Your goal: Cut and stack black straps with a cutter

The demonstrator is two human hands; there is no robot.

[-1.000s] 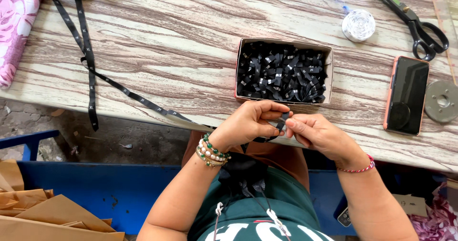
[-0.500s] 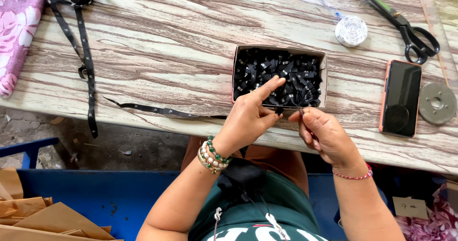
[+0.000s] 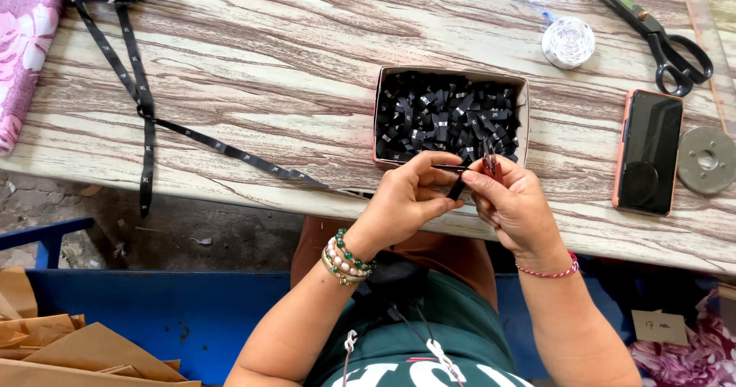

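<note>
Single head-worn view, looking steeply down from above, close over hands at near edge of wood-grain table (image 3: 230,73); lap below.

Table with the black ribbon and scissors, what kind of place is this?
Probably a small sewing or clothes-making workshop. A long black label ribbon lies on the table, a box is full of cut black labels, and big scissors sit nearby. The hands hold ribbon and small snips.

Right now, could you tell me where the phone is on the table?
In the head view, the phone lies face up at the table's right side, between the box of black labels and a grey metal disc.
</note>
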